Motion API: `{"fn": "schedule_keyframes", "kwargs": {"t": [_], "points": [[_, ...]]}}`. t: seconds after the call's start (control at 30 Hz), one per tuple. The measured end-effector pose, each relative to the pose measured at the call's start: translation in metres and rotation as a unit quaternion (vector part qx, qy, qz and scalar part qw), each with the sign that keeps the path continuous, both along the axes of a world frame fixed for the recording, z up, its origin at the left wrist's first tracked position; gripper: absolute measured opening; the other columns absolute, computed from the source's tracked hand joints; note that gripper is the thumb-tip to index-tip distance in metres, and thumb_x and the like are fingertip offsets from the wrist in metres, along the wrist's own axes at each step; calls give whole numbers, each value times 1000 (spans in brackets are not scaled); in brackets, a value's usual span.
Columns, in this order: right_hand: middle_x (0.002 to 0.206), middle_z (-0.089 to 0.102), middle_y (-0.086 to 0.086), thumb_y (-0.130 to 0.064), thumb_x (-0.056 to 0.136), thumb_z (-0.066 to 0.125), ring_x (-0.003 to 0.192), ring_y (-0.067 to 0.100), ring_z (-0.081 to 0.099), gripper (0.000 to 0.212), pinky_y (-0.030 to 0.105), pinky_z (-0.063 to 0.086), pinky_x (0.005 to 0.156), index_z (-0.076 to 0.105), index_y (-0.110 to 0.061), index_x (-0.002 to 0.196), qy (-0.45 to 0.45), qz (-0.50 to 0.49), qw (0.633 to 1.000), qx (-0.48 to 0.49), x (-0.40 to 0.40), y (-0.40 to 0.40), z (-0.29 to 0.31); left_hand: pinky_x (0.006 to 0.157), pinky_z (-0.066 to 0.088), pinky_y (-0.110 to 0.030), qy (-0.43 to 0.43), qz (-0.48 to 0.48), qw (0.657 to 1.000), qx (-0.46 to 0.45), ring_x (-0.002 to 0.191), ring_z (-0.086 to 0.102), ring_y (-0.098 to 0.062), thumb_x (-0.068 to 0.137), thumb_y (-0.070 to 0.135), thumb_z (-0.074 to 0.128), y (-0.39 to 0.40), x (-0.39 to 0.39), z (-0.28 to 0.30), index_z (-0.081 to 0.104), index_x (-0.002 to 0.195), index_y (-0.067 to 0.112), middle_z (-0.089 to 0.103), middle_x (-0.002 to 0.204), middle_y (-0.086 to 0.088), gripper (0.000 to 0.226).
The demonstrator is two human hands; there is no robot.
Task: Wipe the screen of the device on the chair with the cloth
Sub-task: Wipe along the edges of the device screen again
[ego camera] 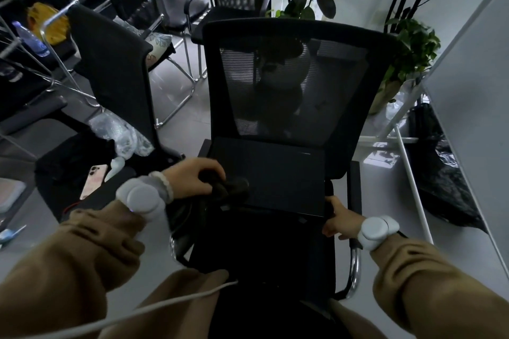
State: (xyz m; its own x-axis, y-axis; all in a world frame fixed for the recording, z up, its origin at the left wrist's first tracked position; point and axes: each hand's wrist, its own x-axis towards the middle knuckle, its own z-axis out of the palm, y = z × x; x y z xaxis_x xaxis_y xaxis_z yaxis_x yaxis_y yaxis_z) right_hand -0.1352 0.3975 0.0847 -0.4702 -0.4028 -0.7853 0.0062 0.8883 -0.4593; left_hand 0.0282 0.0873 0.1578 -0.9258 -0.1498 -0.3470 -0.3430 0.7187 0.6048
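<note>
Gripping a dark cloth, the left hand curls its fingers over it on the screen's lower left corner. Right hand clasps the device at its lower right edge. Device lies on the black chair.

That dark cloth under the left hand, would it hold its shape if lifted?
Probably not: the cloth lies bunched and creased under the left hand, so it likely flops. It looks light, and should slide easily over the smooth screen.
</note>
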Motion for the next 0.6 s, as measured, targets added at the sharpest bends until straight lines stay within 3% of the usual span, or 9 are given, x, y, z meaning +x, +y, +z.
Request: {"fn": "schedule_keyframes", "kwargs": {"t": [0.07,0.17,0.3,0.47,0.6], "points": [[117,64,21,-5,84,57,104,32,65,79,45,51,91,13,-32,144,-7,-13,1000,-1,2,-1,1,73,44,-5,56,49,996,-45,83,61,-14,71,-2,63,-12,-2,5,61,108,21,64,95,0,44],[118,63,23,-3,84,58,108,36,63,83,47,49,96,11,-32,145,-8,-22,1000,0,4,-3,2,71,39,0,70,37,994,-78,88,54,-6,70,-2,63,-16,-7,0,51,124,20,55,107,6,60],[120,61,21,-2,84,57,109,34,63,82,47,49,96,11,-32,145,-12,-23,1000,1,4,-2,5,99,32,-17,4,-39,994,-106,119,45,-16,73,3,65,-13,-14,-23,42,136,13,39,136,-2,67],[122,60,22,-3,86,56,110,35,62,81,49,47,99,10,-31,146,-14,-19,1000,-3,6,-3,7,110,32,-30,-89,-107,975,-175,129,41,-20,81,14,60,-6,-19,-44,40,138,21,42,142,-2,61],[121,60,22,-2,86,56,109,36,63,81,49,47,98,11,-31,146,-17,-18,1000,0,7,-2,7,107,36,-36,-108,-148,961,-209,124,43,-19,80,18,58,-5,-14,-44,42,135,28,44,139,4,58]]}}
